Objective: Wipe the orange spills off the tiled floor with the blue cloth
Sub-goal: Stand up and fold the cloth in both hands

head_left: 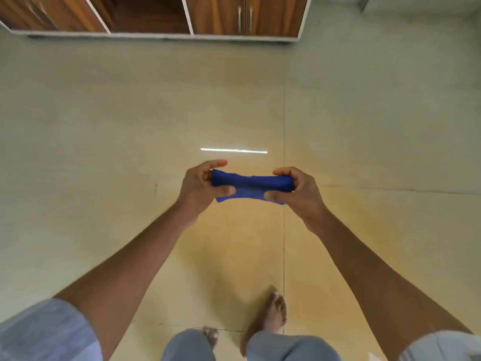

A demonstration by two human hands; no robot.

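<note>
1. The person stands on the tiled floor (104, 142) and holds the blue cloth (251, 187) in the air in front of the body, well above the tiles.
2. The left hand (200, 190) has its grip closed on the left end of the cloth: the thumb presses on top and the fingers curl behind it.
3. The right hand (299, 190) has its grip closed on the right end of the cloth in the same way.
4. The cloth is bunched and stretched level between the two hands.
5. Beyond the cloth, far from it, a wooden cabinet (161, 14) stands on the floor.
6. Below the cloth, near the person, a bare foot (273, 313) rests on the tiles.
7. On the floor just beyond the cloth lies a thin bright light reflection (234, 150).
</note>
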